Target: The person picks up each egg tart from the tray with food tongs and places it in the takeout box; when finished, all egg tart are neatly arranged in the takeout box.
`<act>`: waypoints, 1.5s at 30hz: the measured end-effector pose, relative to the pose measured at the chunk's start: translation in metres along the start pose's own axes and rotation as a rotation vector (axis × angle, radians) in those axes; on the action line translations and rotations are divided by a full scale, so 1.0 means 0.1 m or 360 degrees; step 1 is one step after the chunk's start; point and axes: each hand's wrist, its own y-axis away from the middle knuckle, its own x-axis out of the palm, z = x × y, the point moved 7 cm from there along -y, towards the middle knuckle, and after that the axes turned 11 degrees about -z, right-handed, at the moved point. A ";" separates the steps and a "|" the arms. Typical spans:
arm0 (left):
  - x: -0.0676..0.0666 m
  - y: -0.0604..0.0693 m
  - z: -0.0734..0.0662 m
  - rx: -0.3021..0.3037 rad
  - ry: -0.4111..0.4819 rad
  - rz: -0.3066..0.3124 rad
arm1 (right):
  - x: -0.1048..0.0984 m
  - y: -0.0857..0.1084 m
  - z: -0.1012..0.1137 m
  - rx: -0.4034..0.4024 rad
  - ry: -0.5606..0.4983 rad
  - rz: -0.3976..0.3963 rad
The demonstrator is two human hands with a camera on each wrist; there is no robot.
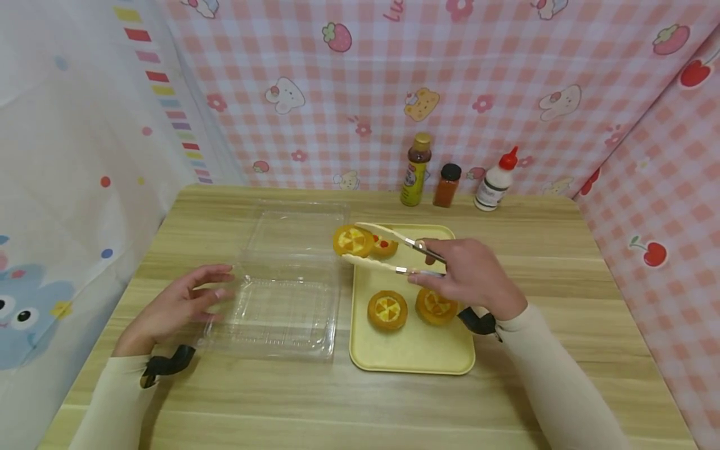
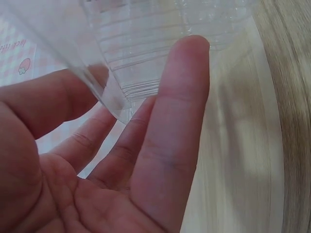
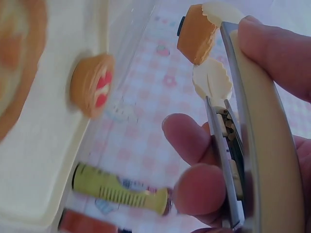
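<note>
My right hand (image 1: 469, 275) grips a pair of tongs (image 1: 388, 267) with cream scalloped tips. A round toy tart with a yellow wedge-patterned top (image 1: 352, 241) is pinched between those tips, above the left edge of the tray. In the right wrist view the held tart (image 3: 197, 36) appears side-on. My left hand (image 1: 182, 301) is at the left side of a clear plastic clamshell box (image 1: 287, 312), fingers apart and loosely bent. The left wrist view puts the fingers (image 2: 180, 97) around a corner of the clear box (image 2: 141, 53); firm contact is unclear.
On the yellow tray (image 1: 413, 353) lie a wedge-topped tart (image 1: 387, 310), another (image 1: 437, 306) partly under my right hand, and a red-dotted tart (image 1: 385, 245). A yellow-green bottle (image 1: 413, 178), a red-brown jar (image 1: 447, 186) and a red-capped bottle (image 1: 495, 181) stand along the back wall.
</note>
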 end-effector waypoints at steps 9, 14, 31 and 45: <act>0.01 0.00 -0.03 0.0029 0.0045 0.0013 | 0.27 -0.17 0.32 -0.0034 -0.0061 0.0132; 0.02 -0.03 -0.04 0.0030 0.0063 0.0019 | 0.39 -0.22 0.49 -0.0098 -0.0086 0.0169; 0.02 -0.04 -0.06 -0.0034 0.0023 0.0016 | 0.73 -0.34 1.04 -0.0393 -0.0099 0.0192; 0.01 -0.02 -0.05 -0.0034 0.0024 0.0023 | 1.06 -0.40 1.36 -0.0505 -0.0070 0.0283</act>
